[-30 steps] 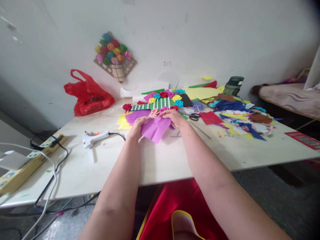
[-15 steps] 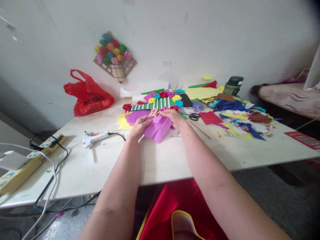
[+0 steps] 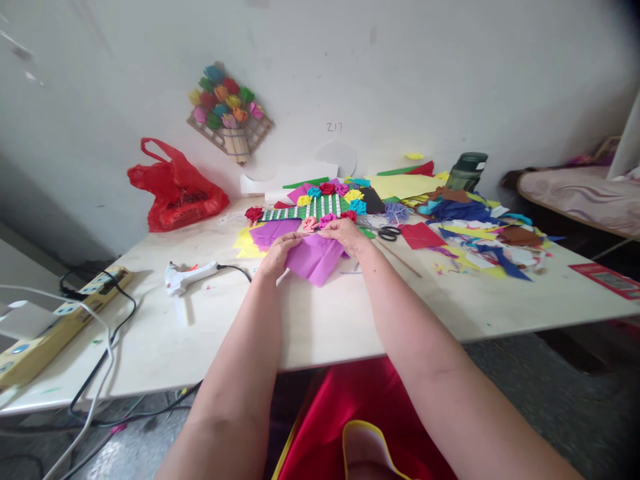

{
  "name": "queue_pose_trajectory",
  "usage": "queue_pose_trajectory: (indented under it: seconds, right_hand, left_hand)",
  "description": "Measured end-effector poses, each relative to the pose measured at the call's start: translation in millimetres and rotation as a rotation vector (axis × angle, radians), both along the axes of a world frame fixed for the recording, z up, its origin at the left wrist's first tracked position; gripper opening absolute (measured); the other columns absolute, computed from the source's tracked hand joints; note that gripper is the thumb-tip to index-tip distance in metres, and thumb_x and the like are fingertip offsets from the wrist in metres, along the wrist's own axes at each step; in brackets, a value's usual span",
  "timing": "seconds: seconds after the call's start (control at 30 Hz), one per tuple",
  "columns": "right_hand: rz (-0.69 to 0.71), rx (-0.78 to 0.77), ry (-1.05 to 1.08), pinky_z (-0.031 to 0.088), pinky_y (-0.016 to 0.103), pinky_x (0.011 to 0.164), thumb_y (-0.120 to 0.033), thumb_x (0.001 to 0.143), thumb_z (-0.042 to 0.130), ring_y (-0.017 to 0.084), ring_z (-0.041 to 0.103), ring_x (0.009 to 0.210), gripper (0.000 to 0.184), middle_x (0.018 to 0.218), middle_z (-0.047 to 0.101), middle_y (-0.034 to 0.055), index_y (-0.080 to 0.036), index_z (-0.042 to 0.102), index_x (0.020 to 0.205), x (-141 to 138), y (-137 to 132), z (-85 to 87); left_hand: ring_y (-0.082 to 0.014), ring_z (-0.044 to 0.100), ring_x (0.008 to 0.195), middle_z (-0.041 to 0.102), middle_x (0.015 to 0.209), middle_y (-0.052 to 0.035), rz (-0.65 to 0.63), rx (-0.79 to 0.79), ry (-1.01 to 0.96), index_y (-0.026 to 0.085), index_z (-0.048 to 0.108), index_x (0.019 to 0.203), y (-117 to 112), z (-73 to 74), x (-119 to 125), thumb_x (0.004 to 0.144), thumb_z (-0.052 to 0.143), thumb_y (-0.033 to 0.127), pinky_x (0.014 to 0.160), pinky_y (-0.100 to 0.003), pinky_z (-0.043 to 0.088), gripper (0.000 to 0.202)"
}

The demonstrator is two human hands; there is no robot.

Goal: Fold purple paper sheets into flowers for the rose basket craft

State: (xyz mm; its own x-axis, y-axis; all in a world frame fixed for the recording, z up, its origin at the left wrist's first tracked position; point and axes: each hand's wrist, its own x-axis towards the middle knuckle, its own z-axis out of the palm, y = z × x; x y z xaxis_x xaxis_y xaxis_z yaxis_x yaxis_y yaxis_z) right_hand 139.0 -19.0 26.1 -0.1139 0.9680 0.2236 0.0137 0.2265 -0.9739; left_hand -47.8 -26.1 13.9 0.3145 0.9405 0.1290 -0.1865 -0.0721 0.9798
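Light flap on purple sheet [image 3: 315, 262] out of sight vs half second ago; likely edge being folded or rolled. Left hand [image 3: 277, 256] and right hand [image 3: 347, 236] pinch sheet's far edge, over table [image 3: 325, 333], back from front edge. Green panel [image 3: 325, 207] crowds far side; scissors [image 3: 389, 233] near right hand; glue gun [image 3: 193, 276] toward left edge.

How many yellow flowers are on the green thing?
2: the left yellow flower, beside a blue flower; the right yellow flower, behind another blue flower. The right hand may hide more.
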Motion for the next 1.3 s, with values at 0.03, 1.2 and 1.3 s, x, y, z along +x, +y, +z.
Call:
queue_pose_trajectory:
  seconds: [0.03, 1.2, 1.3]
  right_hand:
    - [-0.006, 0.004, -0.007, 0.033, 0.023, 0.052, -0.034, 0.05, 0.074, 0.008, 0.043, 0.051, 0.025, 0.051, 0.051, -0.0042, -0.013, 0.065, 0.062, 0, 0, -0.3]
    - [0.2, 0.019, -0.142, 0.029, 0.022, 0.051, -0.03, 0.053, 0.069, 0.006, 0.038, 0.048, 0.021, 0.047, 0.043, -0.0066, -0.014, 0.056, 0.053, -9, -6, 4.4]
    - [0.192, -0.004, -0.109, 0.031, 0.022, 0.051, -0.03, 0.051, 0.07, 0.007, 0.041, 0.05, 0.021, 0.05, 0.048, -0.0051, -0.013, 0.057, 0.054, -7, -8, 6.3]
  left_hand:
    - [-0.0106, 0.055, 0.06, 0.062, 0.071, -0.0015, 0.018, 0.003, -0.01, 0.013, 0.064, 0.085, 1, -0.9, 0, 0.063, 0.063, 0.026, 0.052, -0.02, 0.042, 0.025]
    - [-0.0065, 0.041, 0.045, 0.051, 0.052, 0.0015, -0.12, 0.082, 0.18, 0.013, 0.059, 0.062, -4, 1.5, -6, 0.06, 0.071, 0.037, 0.044, -0.021, 0.026, 0.027]
    - [-0.0045, 0.033, 0.042, 0.043, 0.047, 0.0039, -0.071, 0.134, 0.227, 0.014, 0.054, 0.056, -3, 1.2, -6, 0.061, 0.07, 0.042, 0.042, -0.021, 0.019, 0.033]
